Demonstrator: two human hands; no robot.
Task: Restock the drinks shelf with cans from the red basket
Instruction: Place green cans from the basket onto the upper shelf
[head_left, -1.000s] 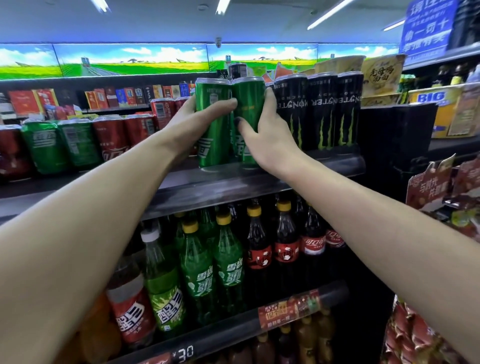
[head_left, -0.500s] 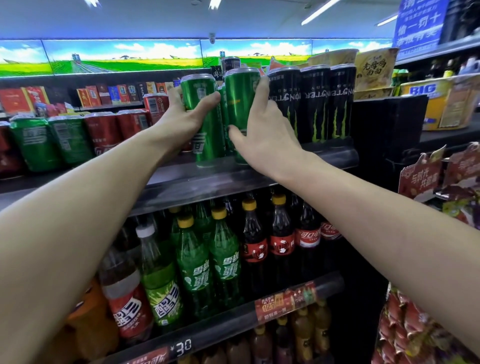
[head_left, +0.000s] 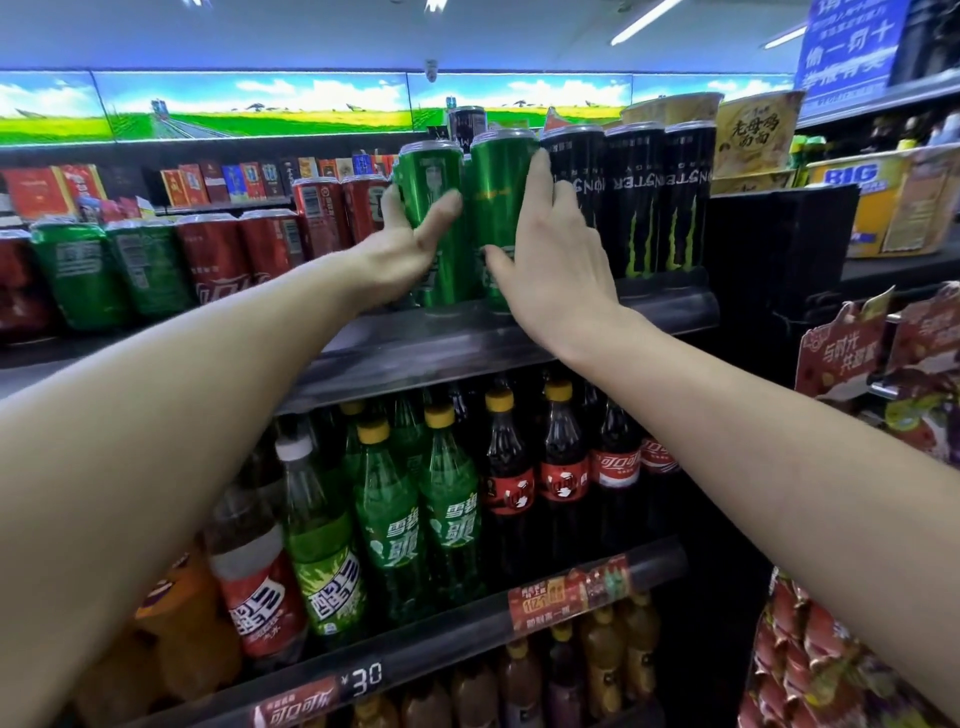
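Two tall green cans stand side by side at the front of the top drinks shelf (head_left: 457, 340). My left hand (head_left: 402, 260) holds the left green can (head_left: 431, 171), thumb across its front and fingers round its left side. My right hand (head_left: 556, 275) holds the right green can (head_left: 501, 182), fingers reaching up along its right side and thumb on its lower front. Both cans look upright, their bases at the shelf's lip. The red basket is out of view.
Black energy-drink cans (head_left: 639, 208) stand directly right of the green cans, touching my right fingers. Short red and green cans (head_left: 208, 260) fill the shelf to the left. Soda bottles (head_left: 447, 509) line the shelf below. A snack rack (head_left: 841, 353) juts out at right.
Both hands have slid lower on the two green cans, which have settled further onto the shelf beside the black cans. The camera has drifted slightly down.
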